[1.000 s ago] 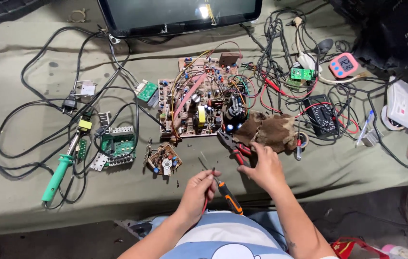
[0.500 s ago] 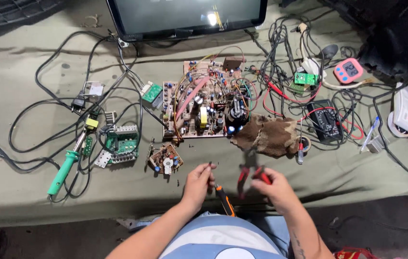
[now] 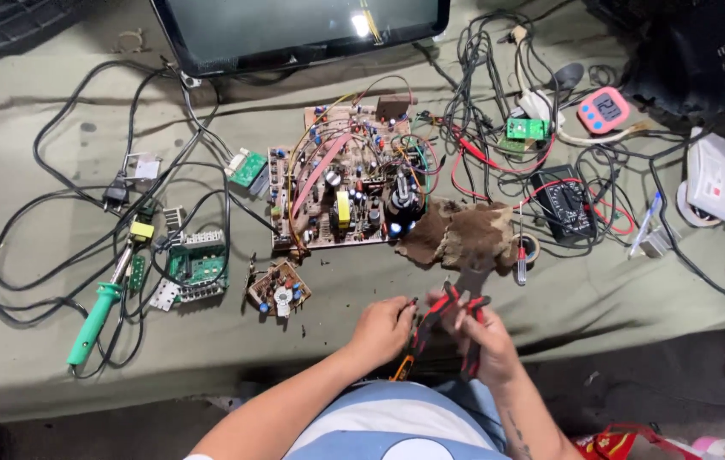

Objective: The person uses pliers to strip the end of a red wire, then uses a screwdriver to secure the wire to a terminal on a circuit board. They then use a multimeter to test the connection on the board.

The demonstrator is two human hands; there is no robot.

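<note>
Right hand gripping red-handled pliers, left hand pinching something small, likely a wire, at their tip, risking a nipped fingertip should the pliers slip

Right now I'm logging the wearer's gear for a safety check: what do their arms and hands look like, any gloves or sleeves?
Both hands, left hand and right hand, are bare: no gloves, rings or watch visible. Forearms are uncovered, no sleeves reaching them. The right forearm bears a dark tattoo-like marking. Fingers are blurred.
</note>
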